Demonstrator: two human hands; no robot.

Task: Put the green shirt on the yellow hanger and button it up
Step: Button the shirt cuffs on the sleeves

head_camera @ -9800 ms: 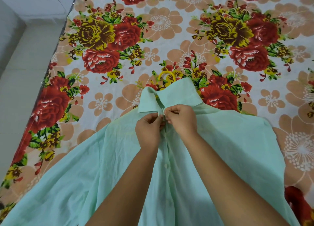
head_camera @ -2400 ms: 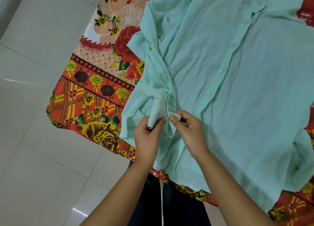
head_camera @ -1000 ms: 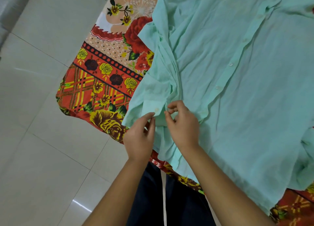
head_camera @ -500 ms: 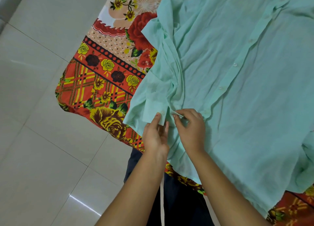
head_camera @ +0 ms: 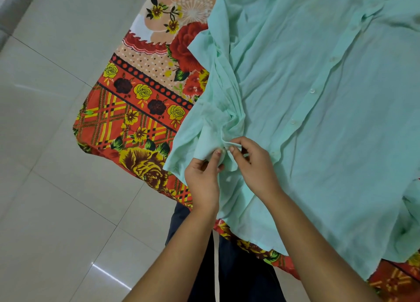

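Note:
The light green shirt (head_camera: pixel 318 110) lies spread on the floral bedsheet, its front placket closed with small clear buttons running diagonally. Its left sleeve is bunched up near the bed corner. My left hand (head_camera: pixel 203 176) pinches the sleeve cuff (head_camera: pixel 208 146) from the left. My right hand (head_camera: pixel 252 163) pinches the other flap of the same cuff from the right, thumb and forefinger meeting my left fingertips. The yellow hanger is hidden from view.
The floral bedsheet (head_camera: pixel 136 120) with a red and yellow border hangs over the bed corner at left. Pale glossy floor tiles (head_camera: pixel 56 188) fill the left side. My dark trousers (head_camera: pixel 227 267) show below, close to the bed edge.
Since ten seconds ago I went from the collar button down to the left sleeve cuff. In the last second both hands closed back onto the cuff flaps and lifted them slightly.

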